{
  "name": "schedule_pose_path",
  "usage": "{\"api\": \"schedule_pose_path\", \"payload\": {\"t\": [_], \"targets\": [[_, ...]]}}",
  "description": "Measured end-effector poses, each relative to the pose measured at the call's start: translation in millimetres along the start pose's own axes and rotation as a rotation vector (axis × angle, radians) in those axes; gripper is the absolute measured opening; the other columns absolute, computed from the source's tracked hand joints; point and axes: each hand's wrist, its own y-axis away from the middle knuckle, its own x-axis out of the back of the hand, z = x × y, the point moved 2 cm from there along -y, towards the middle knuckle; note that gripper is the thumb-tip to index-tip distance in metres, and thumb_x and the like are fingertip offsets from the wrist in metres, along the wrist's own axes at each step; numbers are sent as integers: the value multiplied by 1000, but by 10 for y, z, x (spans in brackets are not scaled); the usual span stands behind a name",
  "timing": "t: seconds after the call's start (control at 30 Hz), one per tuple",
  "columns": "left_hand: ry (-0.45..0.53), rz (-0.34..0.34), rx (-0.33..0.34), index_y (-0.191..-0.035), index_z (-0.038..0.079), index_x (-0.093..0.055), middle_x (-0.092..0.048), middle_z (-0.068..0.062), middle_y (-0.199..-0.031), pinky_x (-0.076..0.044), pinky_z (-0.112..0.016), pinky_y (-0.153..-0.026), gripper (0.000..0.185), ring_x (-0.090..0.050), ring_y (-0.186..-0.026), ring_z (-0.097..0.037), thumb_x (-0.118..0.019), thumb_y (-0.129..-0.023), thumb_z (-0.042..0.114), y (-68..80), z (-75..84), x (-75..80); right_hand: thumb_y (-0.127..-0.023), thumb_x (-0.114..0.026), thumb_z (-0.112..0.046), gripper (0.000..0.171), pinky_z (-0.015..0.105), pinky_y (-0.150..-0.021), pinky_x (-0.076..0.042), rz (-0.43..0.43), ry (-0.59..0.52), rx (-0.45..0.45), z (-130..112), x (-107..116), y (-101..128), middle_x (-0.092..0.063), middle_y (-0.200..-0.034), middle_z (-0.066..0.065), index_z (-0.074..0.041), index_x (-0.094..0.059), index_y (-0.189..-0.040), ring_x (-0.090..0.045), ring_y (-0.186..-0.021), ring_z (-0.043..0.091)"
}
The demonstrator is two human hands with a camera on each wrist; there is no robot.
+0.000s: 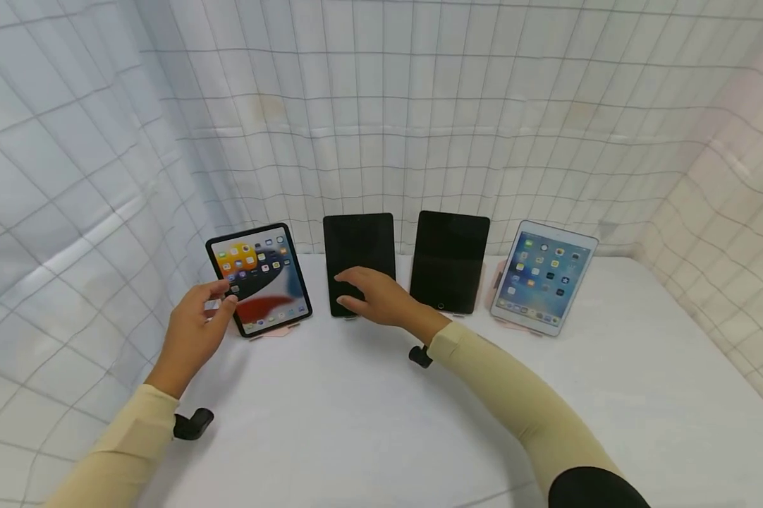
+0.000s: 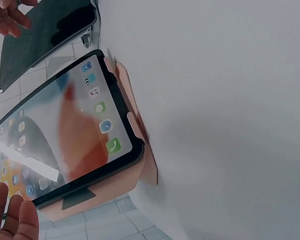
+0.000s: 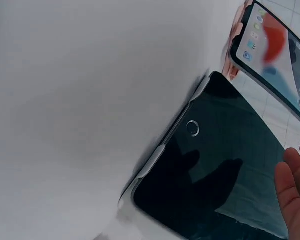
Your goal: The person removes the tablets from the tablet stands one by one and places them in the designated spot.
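At the far left a black-framed tablet [image 1: 261, 281] with a lit home screen leans on a pink stand [image 2: 121, 187]. My left hand [image 1: 194, 331] is at its left edge, thumb and fingers apart, fingertips overlapping the screen's side in the head view. To its right stands a dark-screened tablet [image 1: 359, 243]. In front of that one hovers my right hand [image 1: 381, 296], its fingers loosely bent and the thumb spread away. The right wrist view shows the dark tablet's round home button [image 3: 193, 128] and my fingers [image 3: 289, 192] beside the glass, with nothing between them.
A second dark tablet [image 1: 450, 261] and a white tablet [image 1: 544, 276] with a lit home screen stand farther right, also propped up. All of them line the back of a white table [image 1: 331, 423]. White grid-patterned sheeting [image 1: 419, 106] hangs behind and at both sides.
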Motion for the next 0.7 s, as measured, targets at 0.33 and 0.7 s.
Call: {"api": "schedule_pose_path", "payload": {"t": [0.33,0.7], "targets": [[42,81,125,-139,0,-52,-55,-20,-129,-47,-44,-93,48,-50,-121,-35,-47,-105,33,-115,-45,25,-99,-63,-30,47,22,-100,-44,36,-148,-71,-74,-40,-276,-58,-135,3,-10,-52,-140,-54,-121,11],[99,183,236,-141,2,-52,-55,-17,-131,-41,-31,-89,46,-49,-122,-32,-46,-105,30,-230,-70,16,-99,-64,-28,42,19,-93,-47,107,-262,-118,-55,-102,-529,-59,-133,2,-10,-56,-136,-57,-114,9]]}}
